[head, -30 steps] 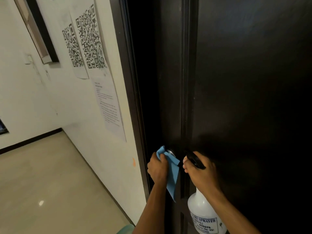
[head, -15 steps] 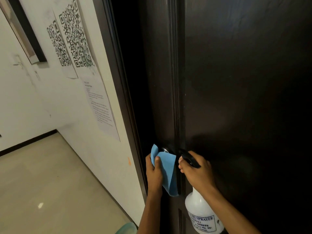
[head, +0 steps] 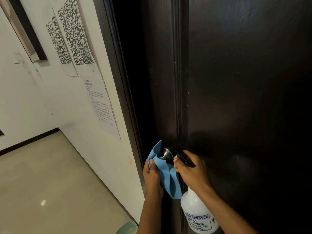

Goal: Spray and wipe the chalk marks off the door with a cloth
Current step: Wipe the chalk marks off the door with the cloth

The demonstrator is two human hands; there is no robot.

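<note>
Cloth (head: 166, 176) wraps knob (head: 166, 153) — apparently.

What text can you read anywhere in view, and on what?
"...SPRAYER": spray bottle label, start hidden.
"400078": same label, lower line; the remaining lines are too blurred.
Printed notice on the wall: too small to read.
Two QR code sheets: codes only, no words.

White label (head: 198, 220) on spray bottle (head: 192, 205), at 5 o'clock: "SPRAYER" legible, below it partial "…NDIA)", then "400078" and "Rs. 98/-"; remaining lines too small. Two QR-code sheets (head: 74, 32) on wall (head: 25, 98), at 10 o'clock, without readable words. Printed notice (head: 101, 105) beneath, toward 9 o'clock: bold heading and paragraphs, too blurred for reading.
</note>
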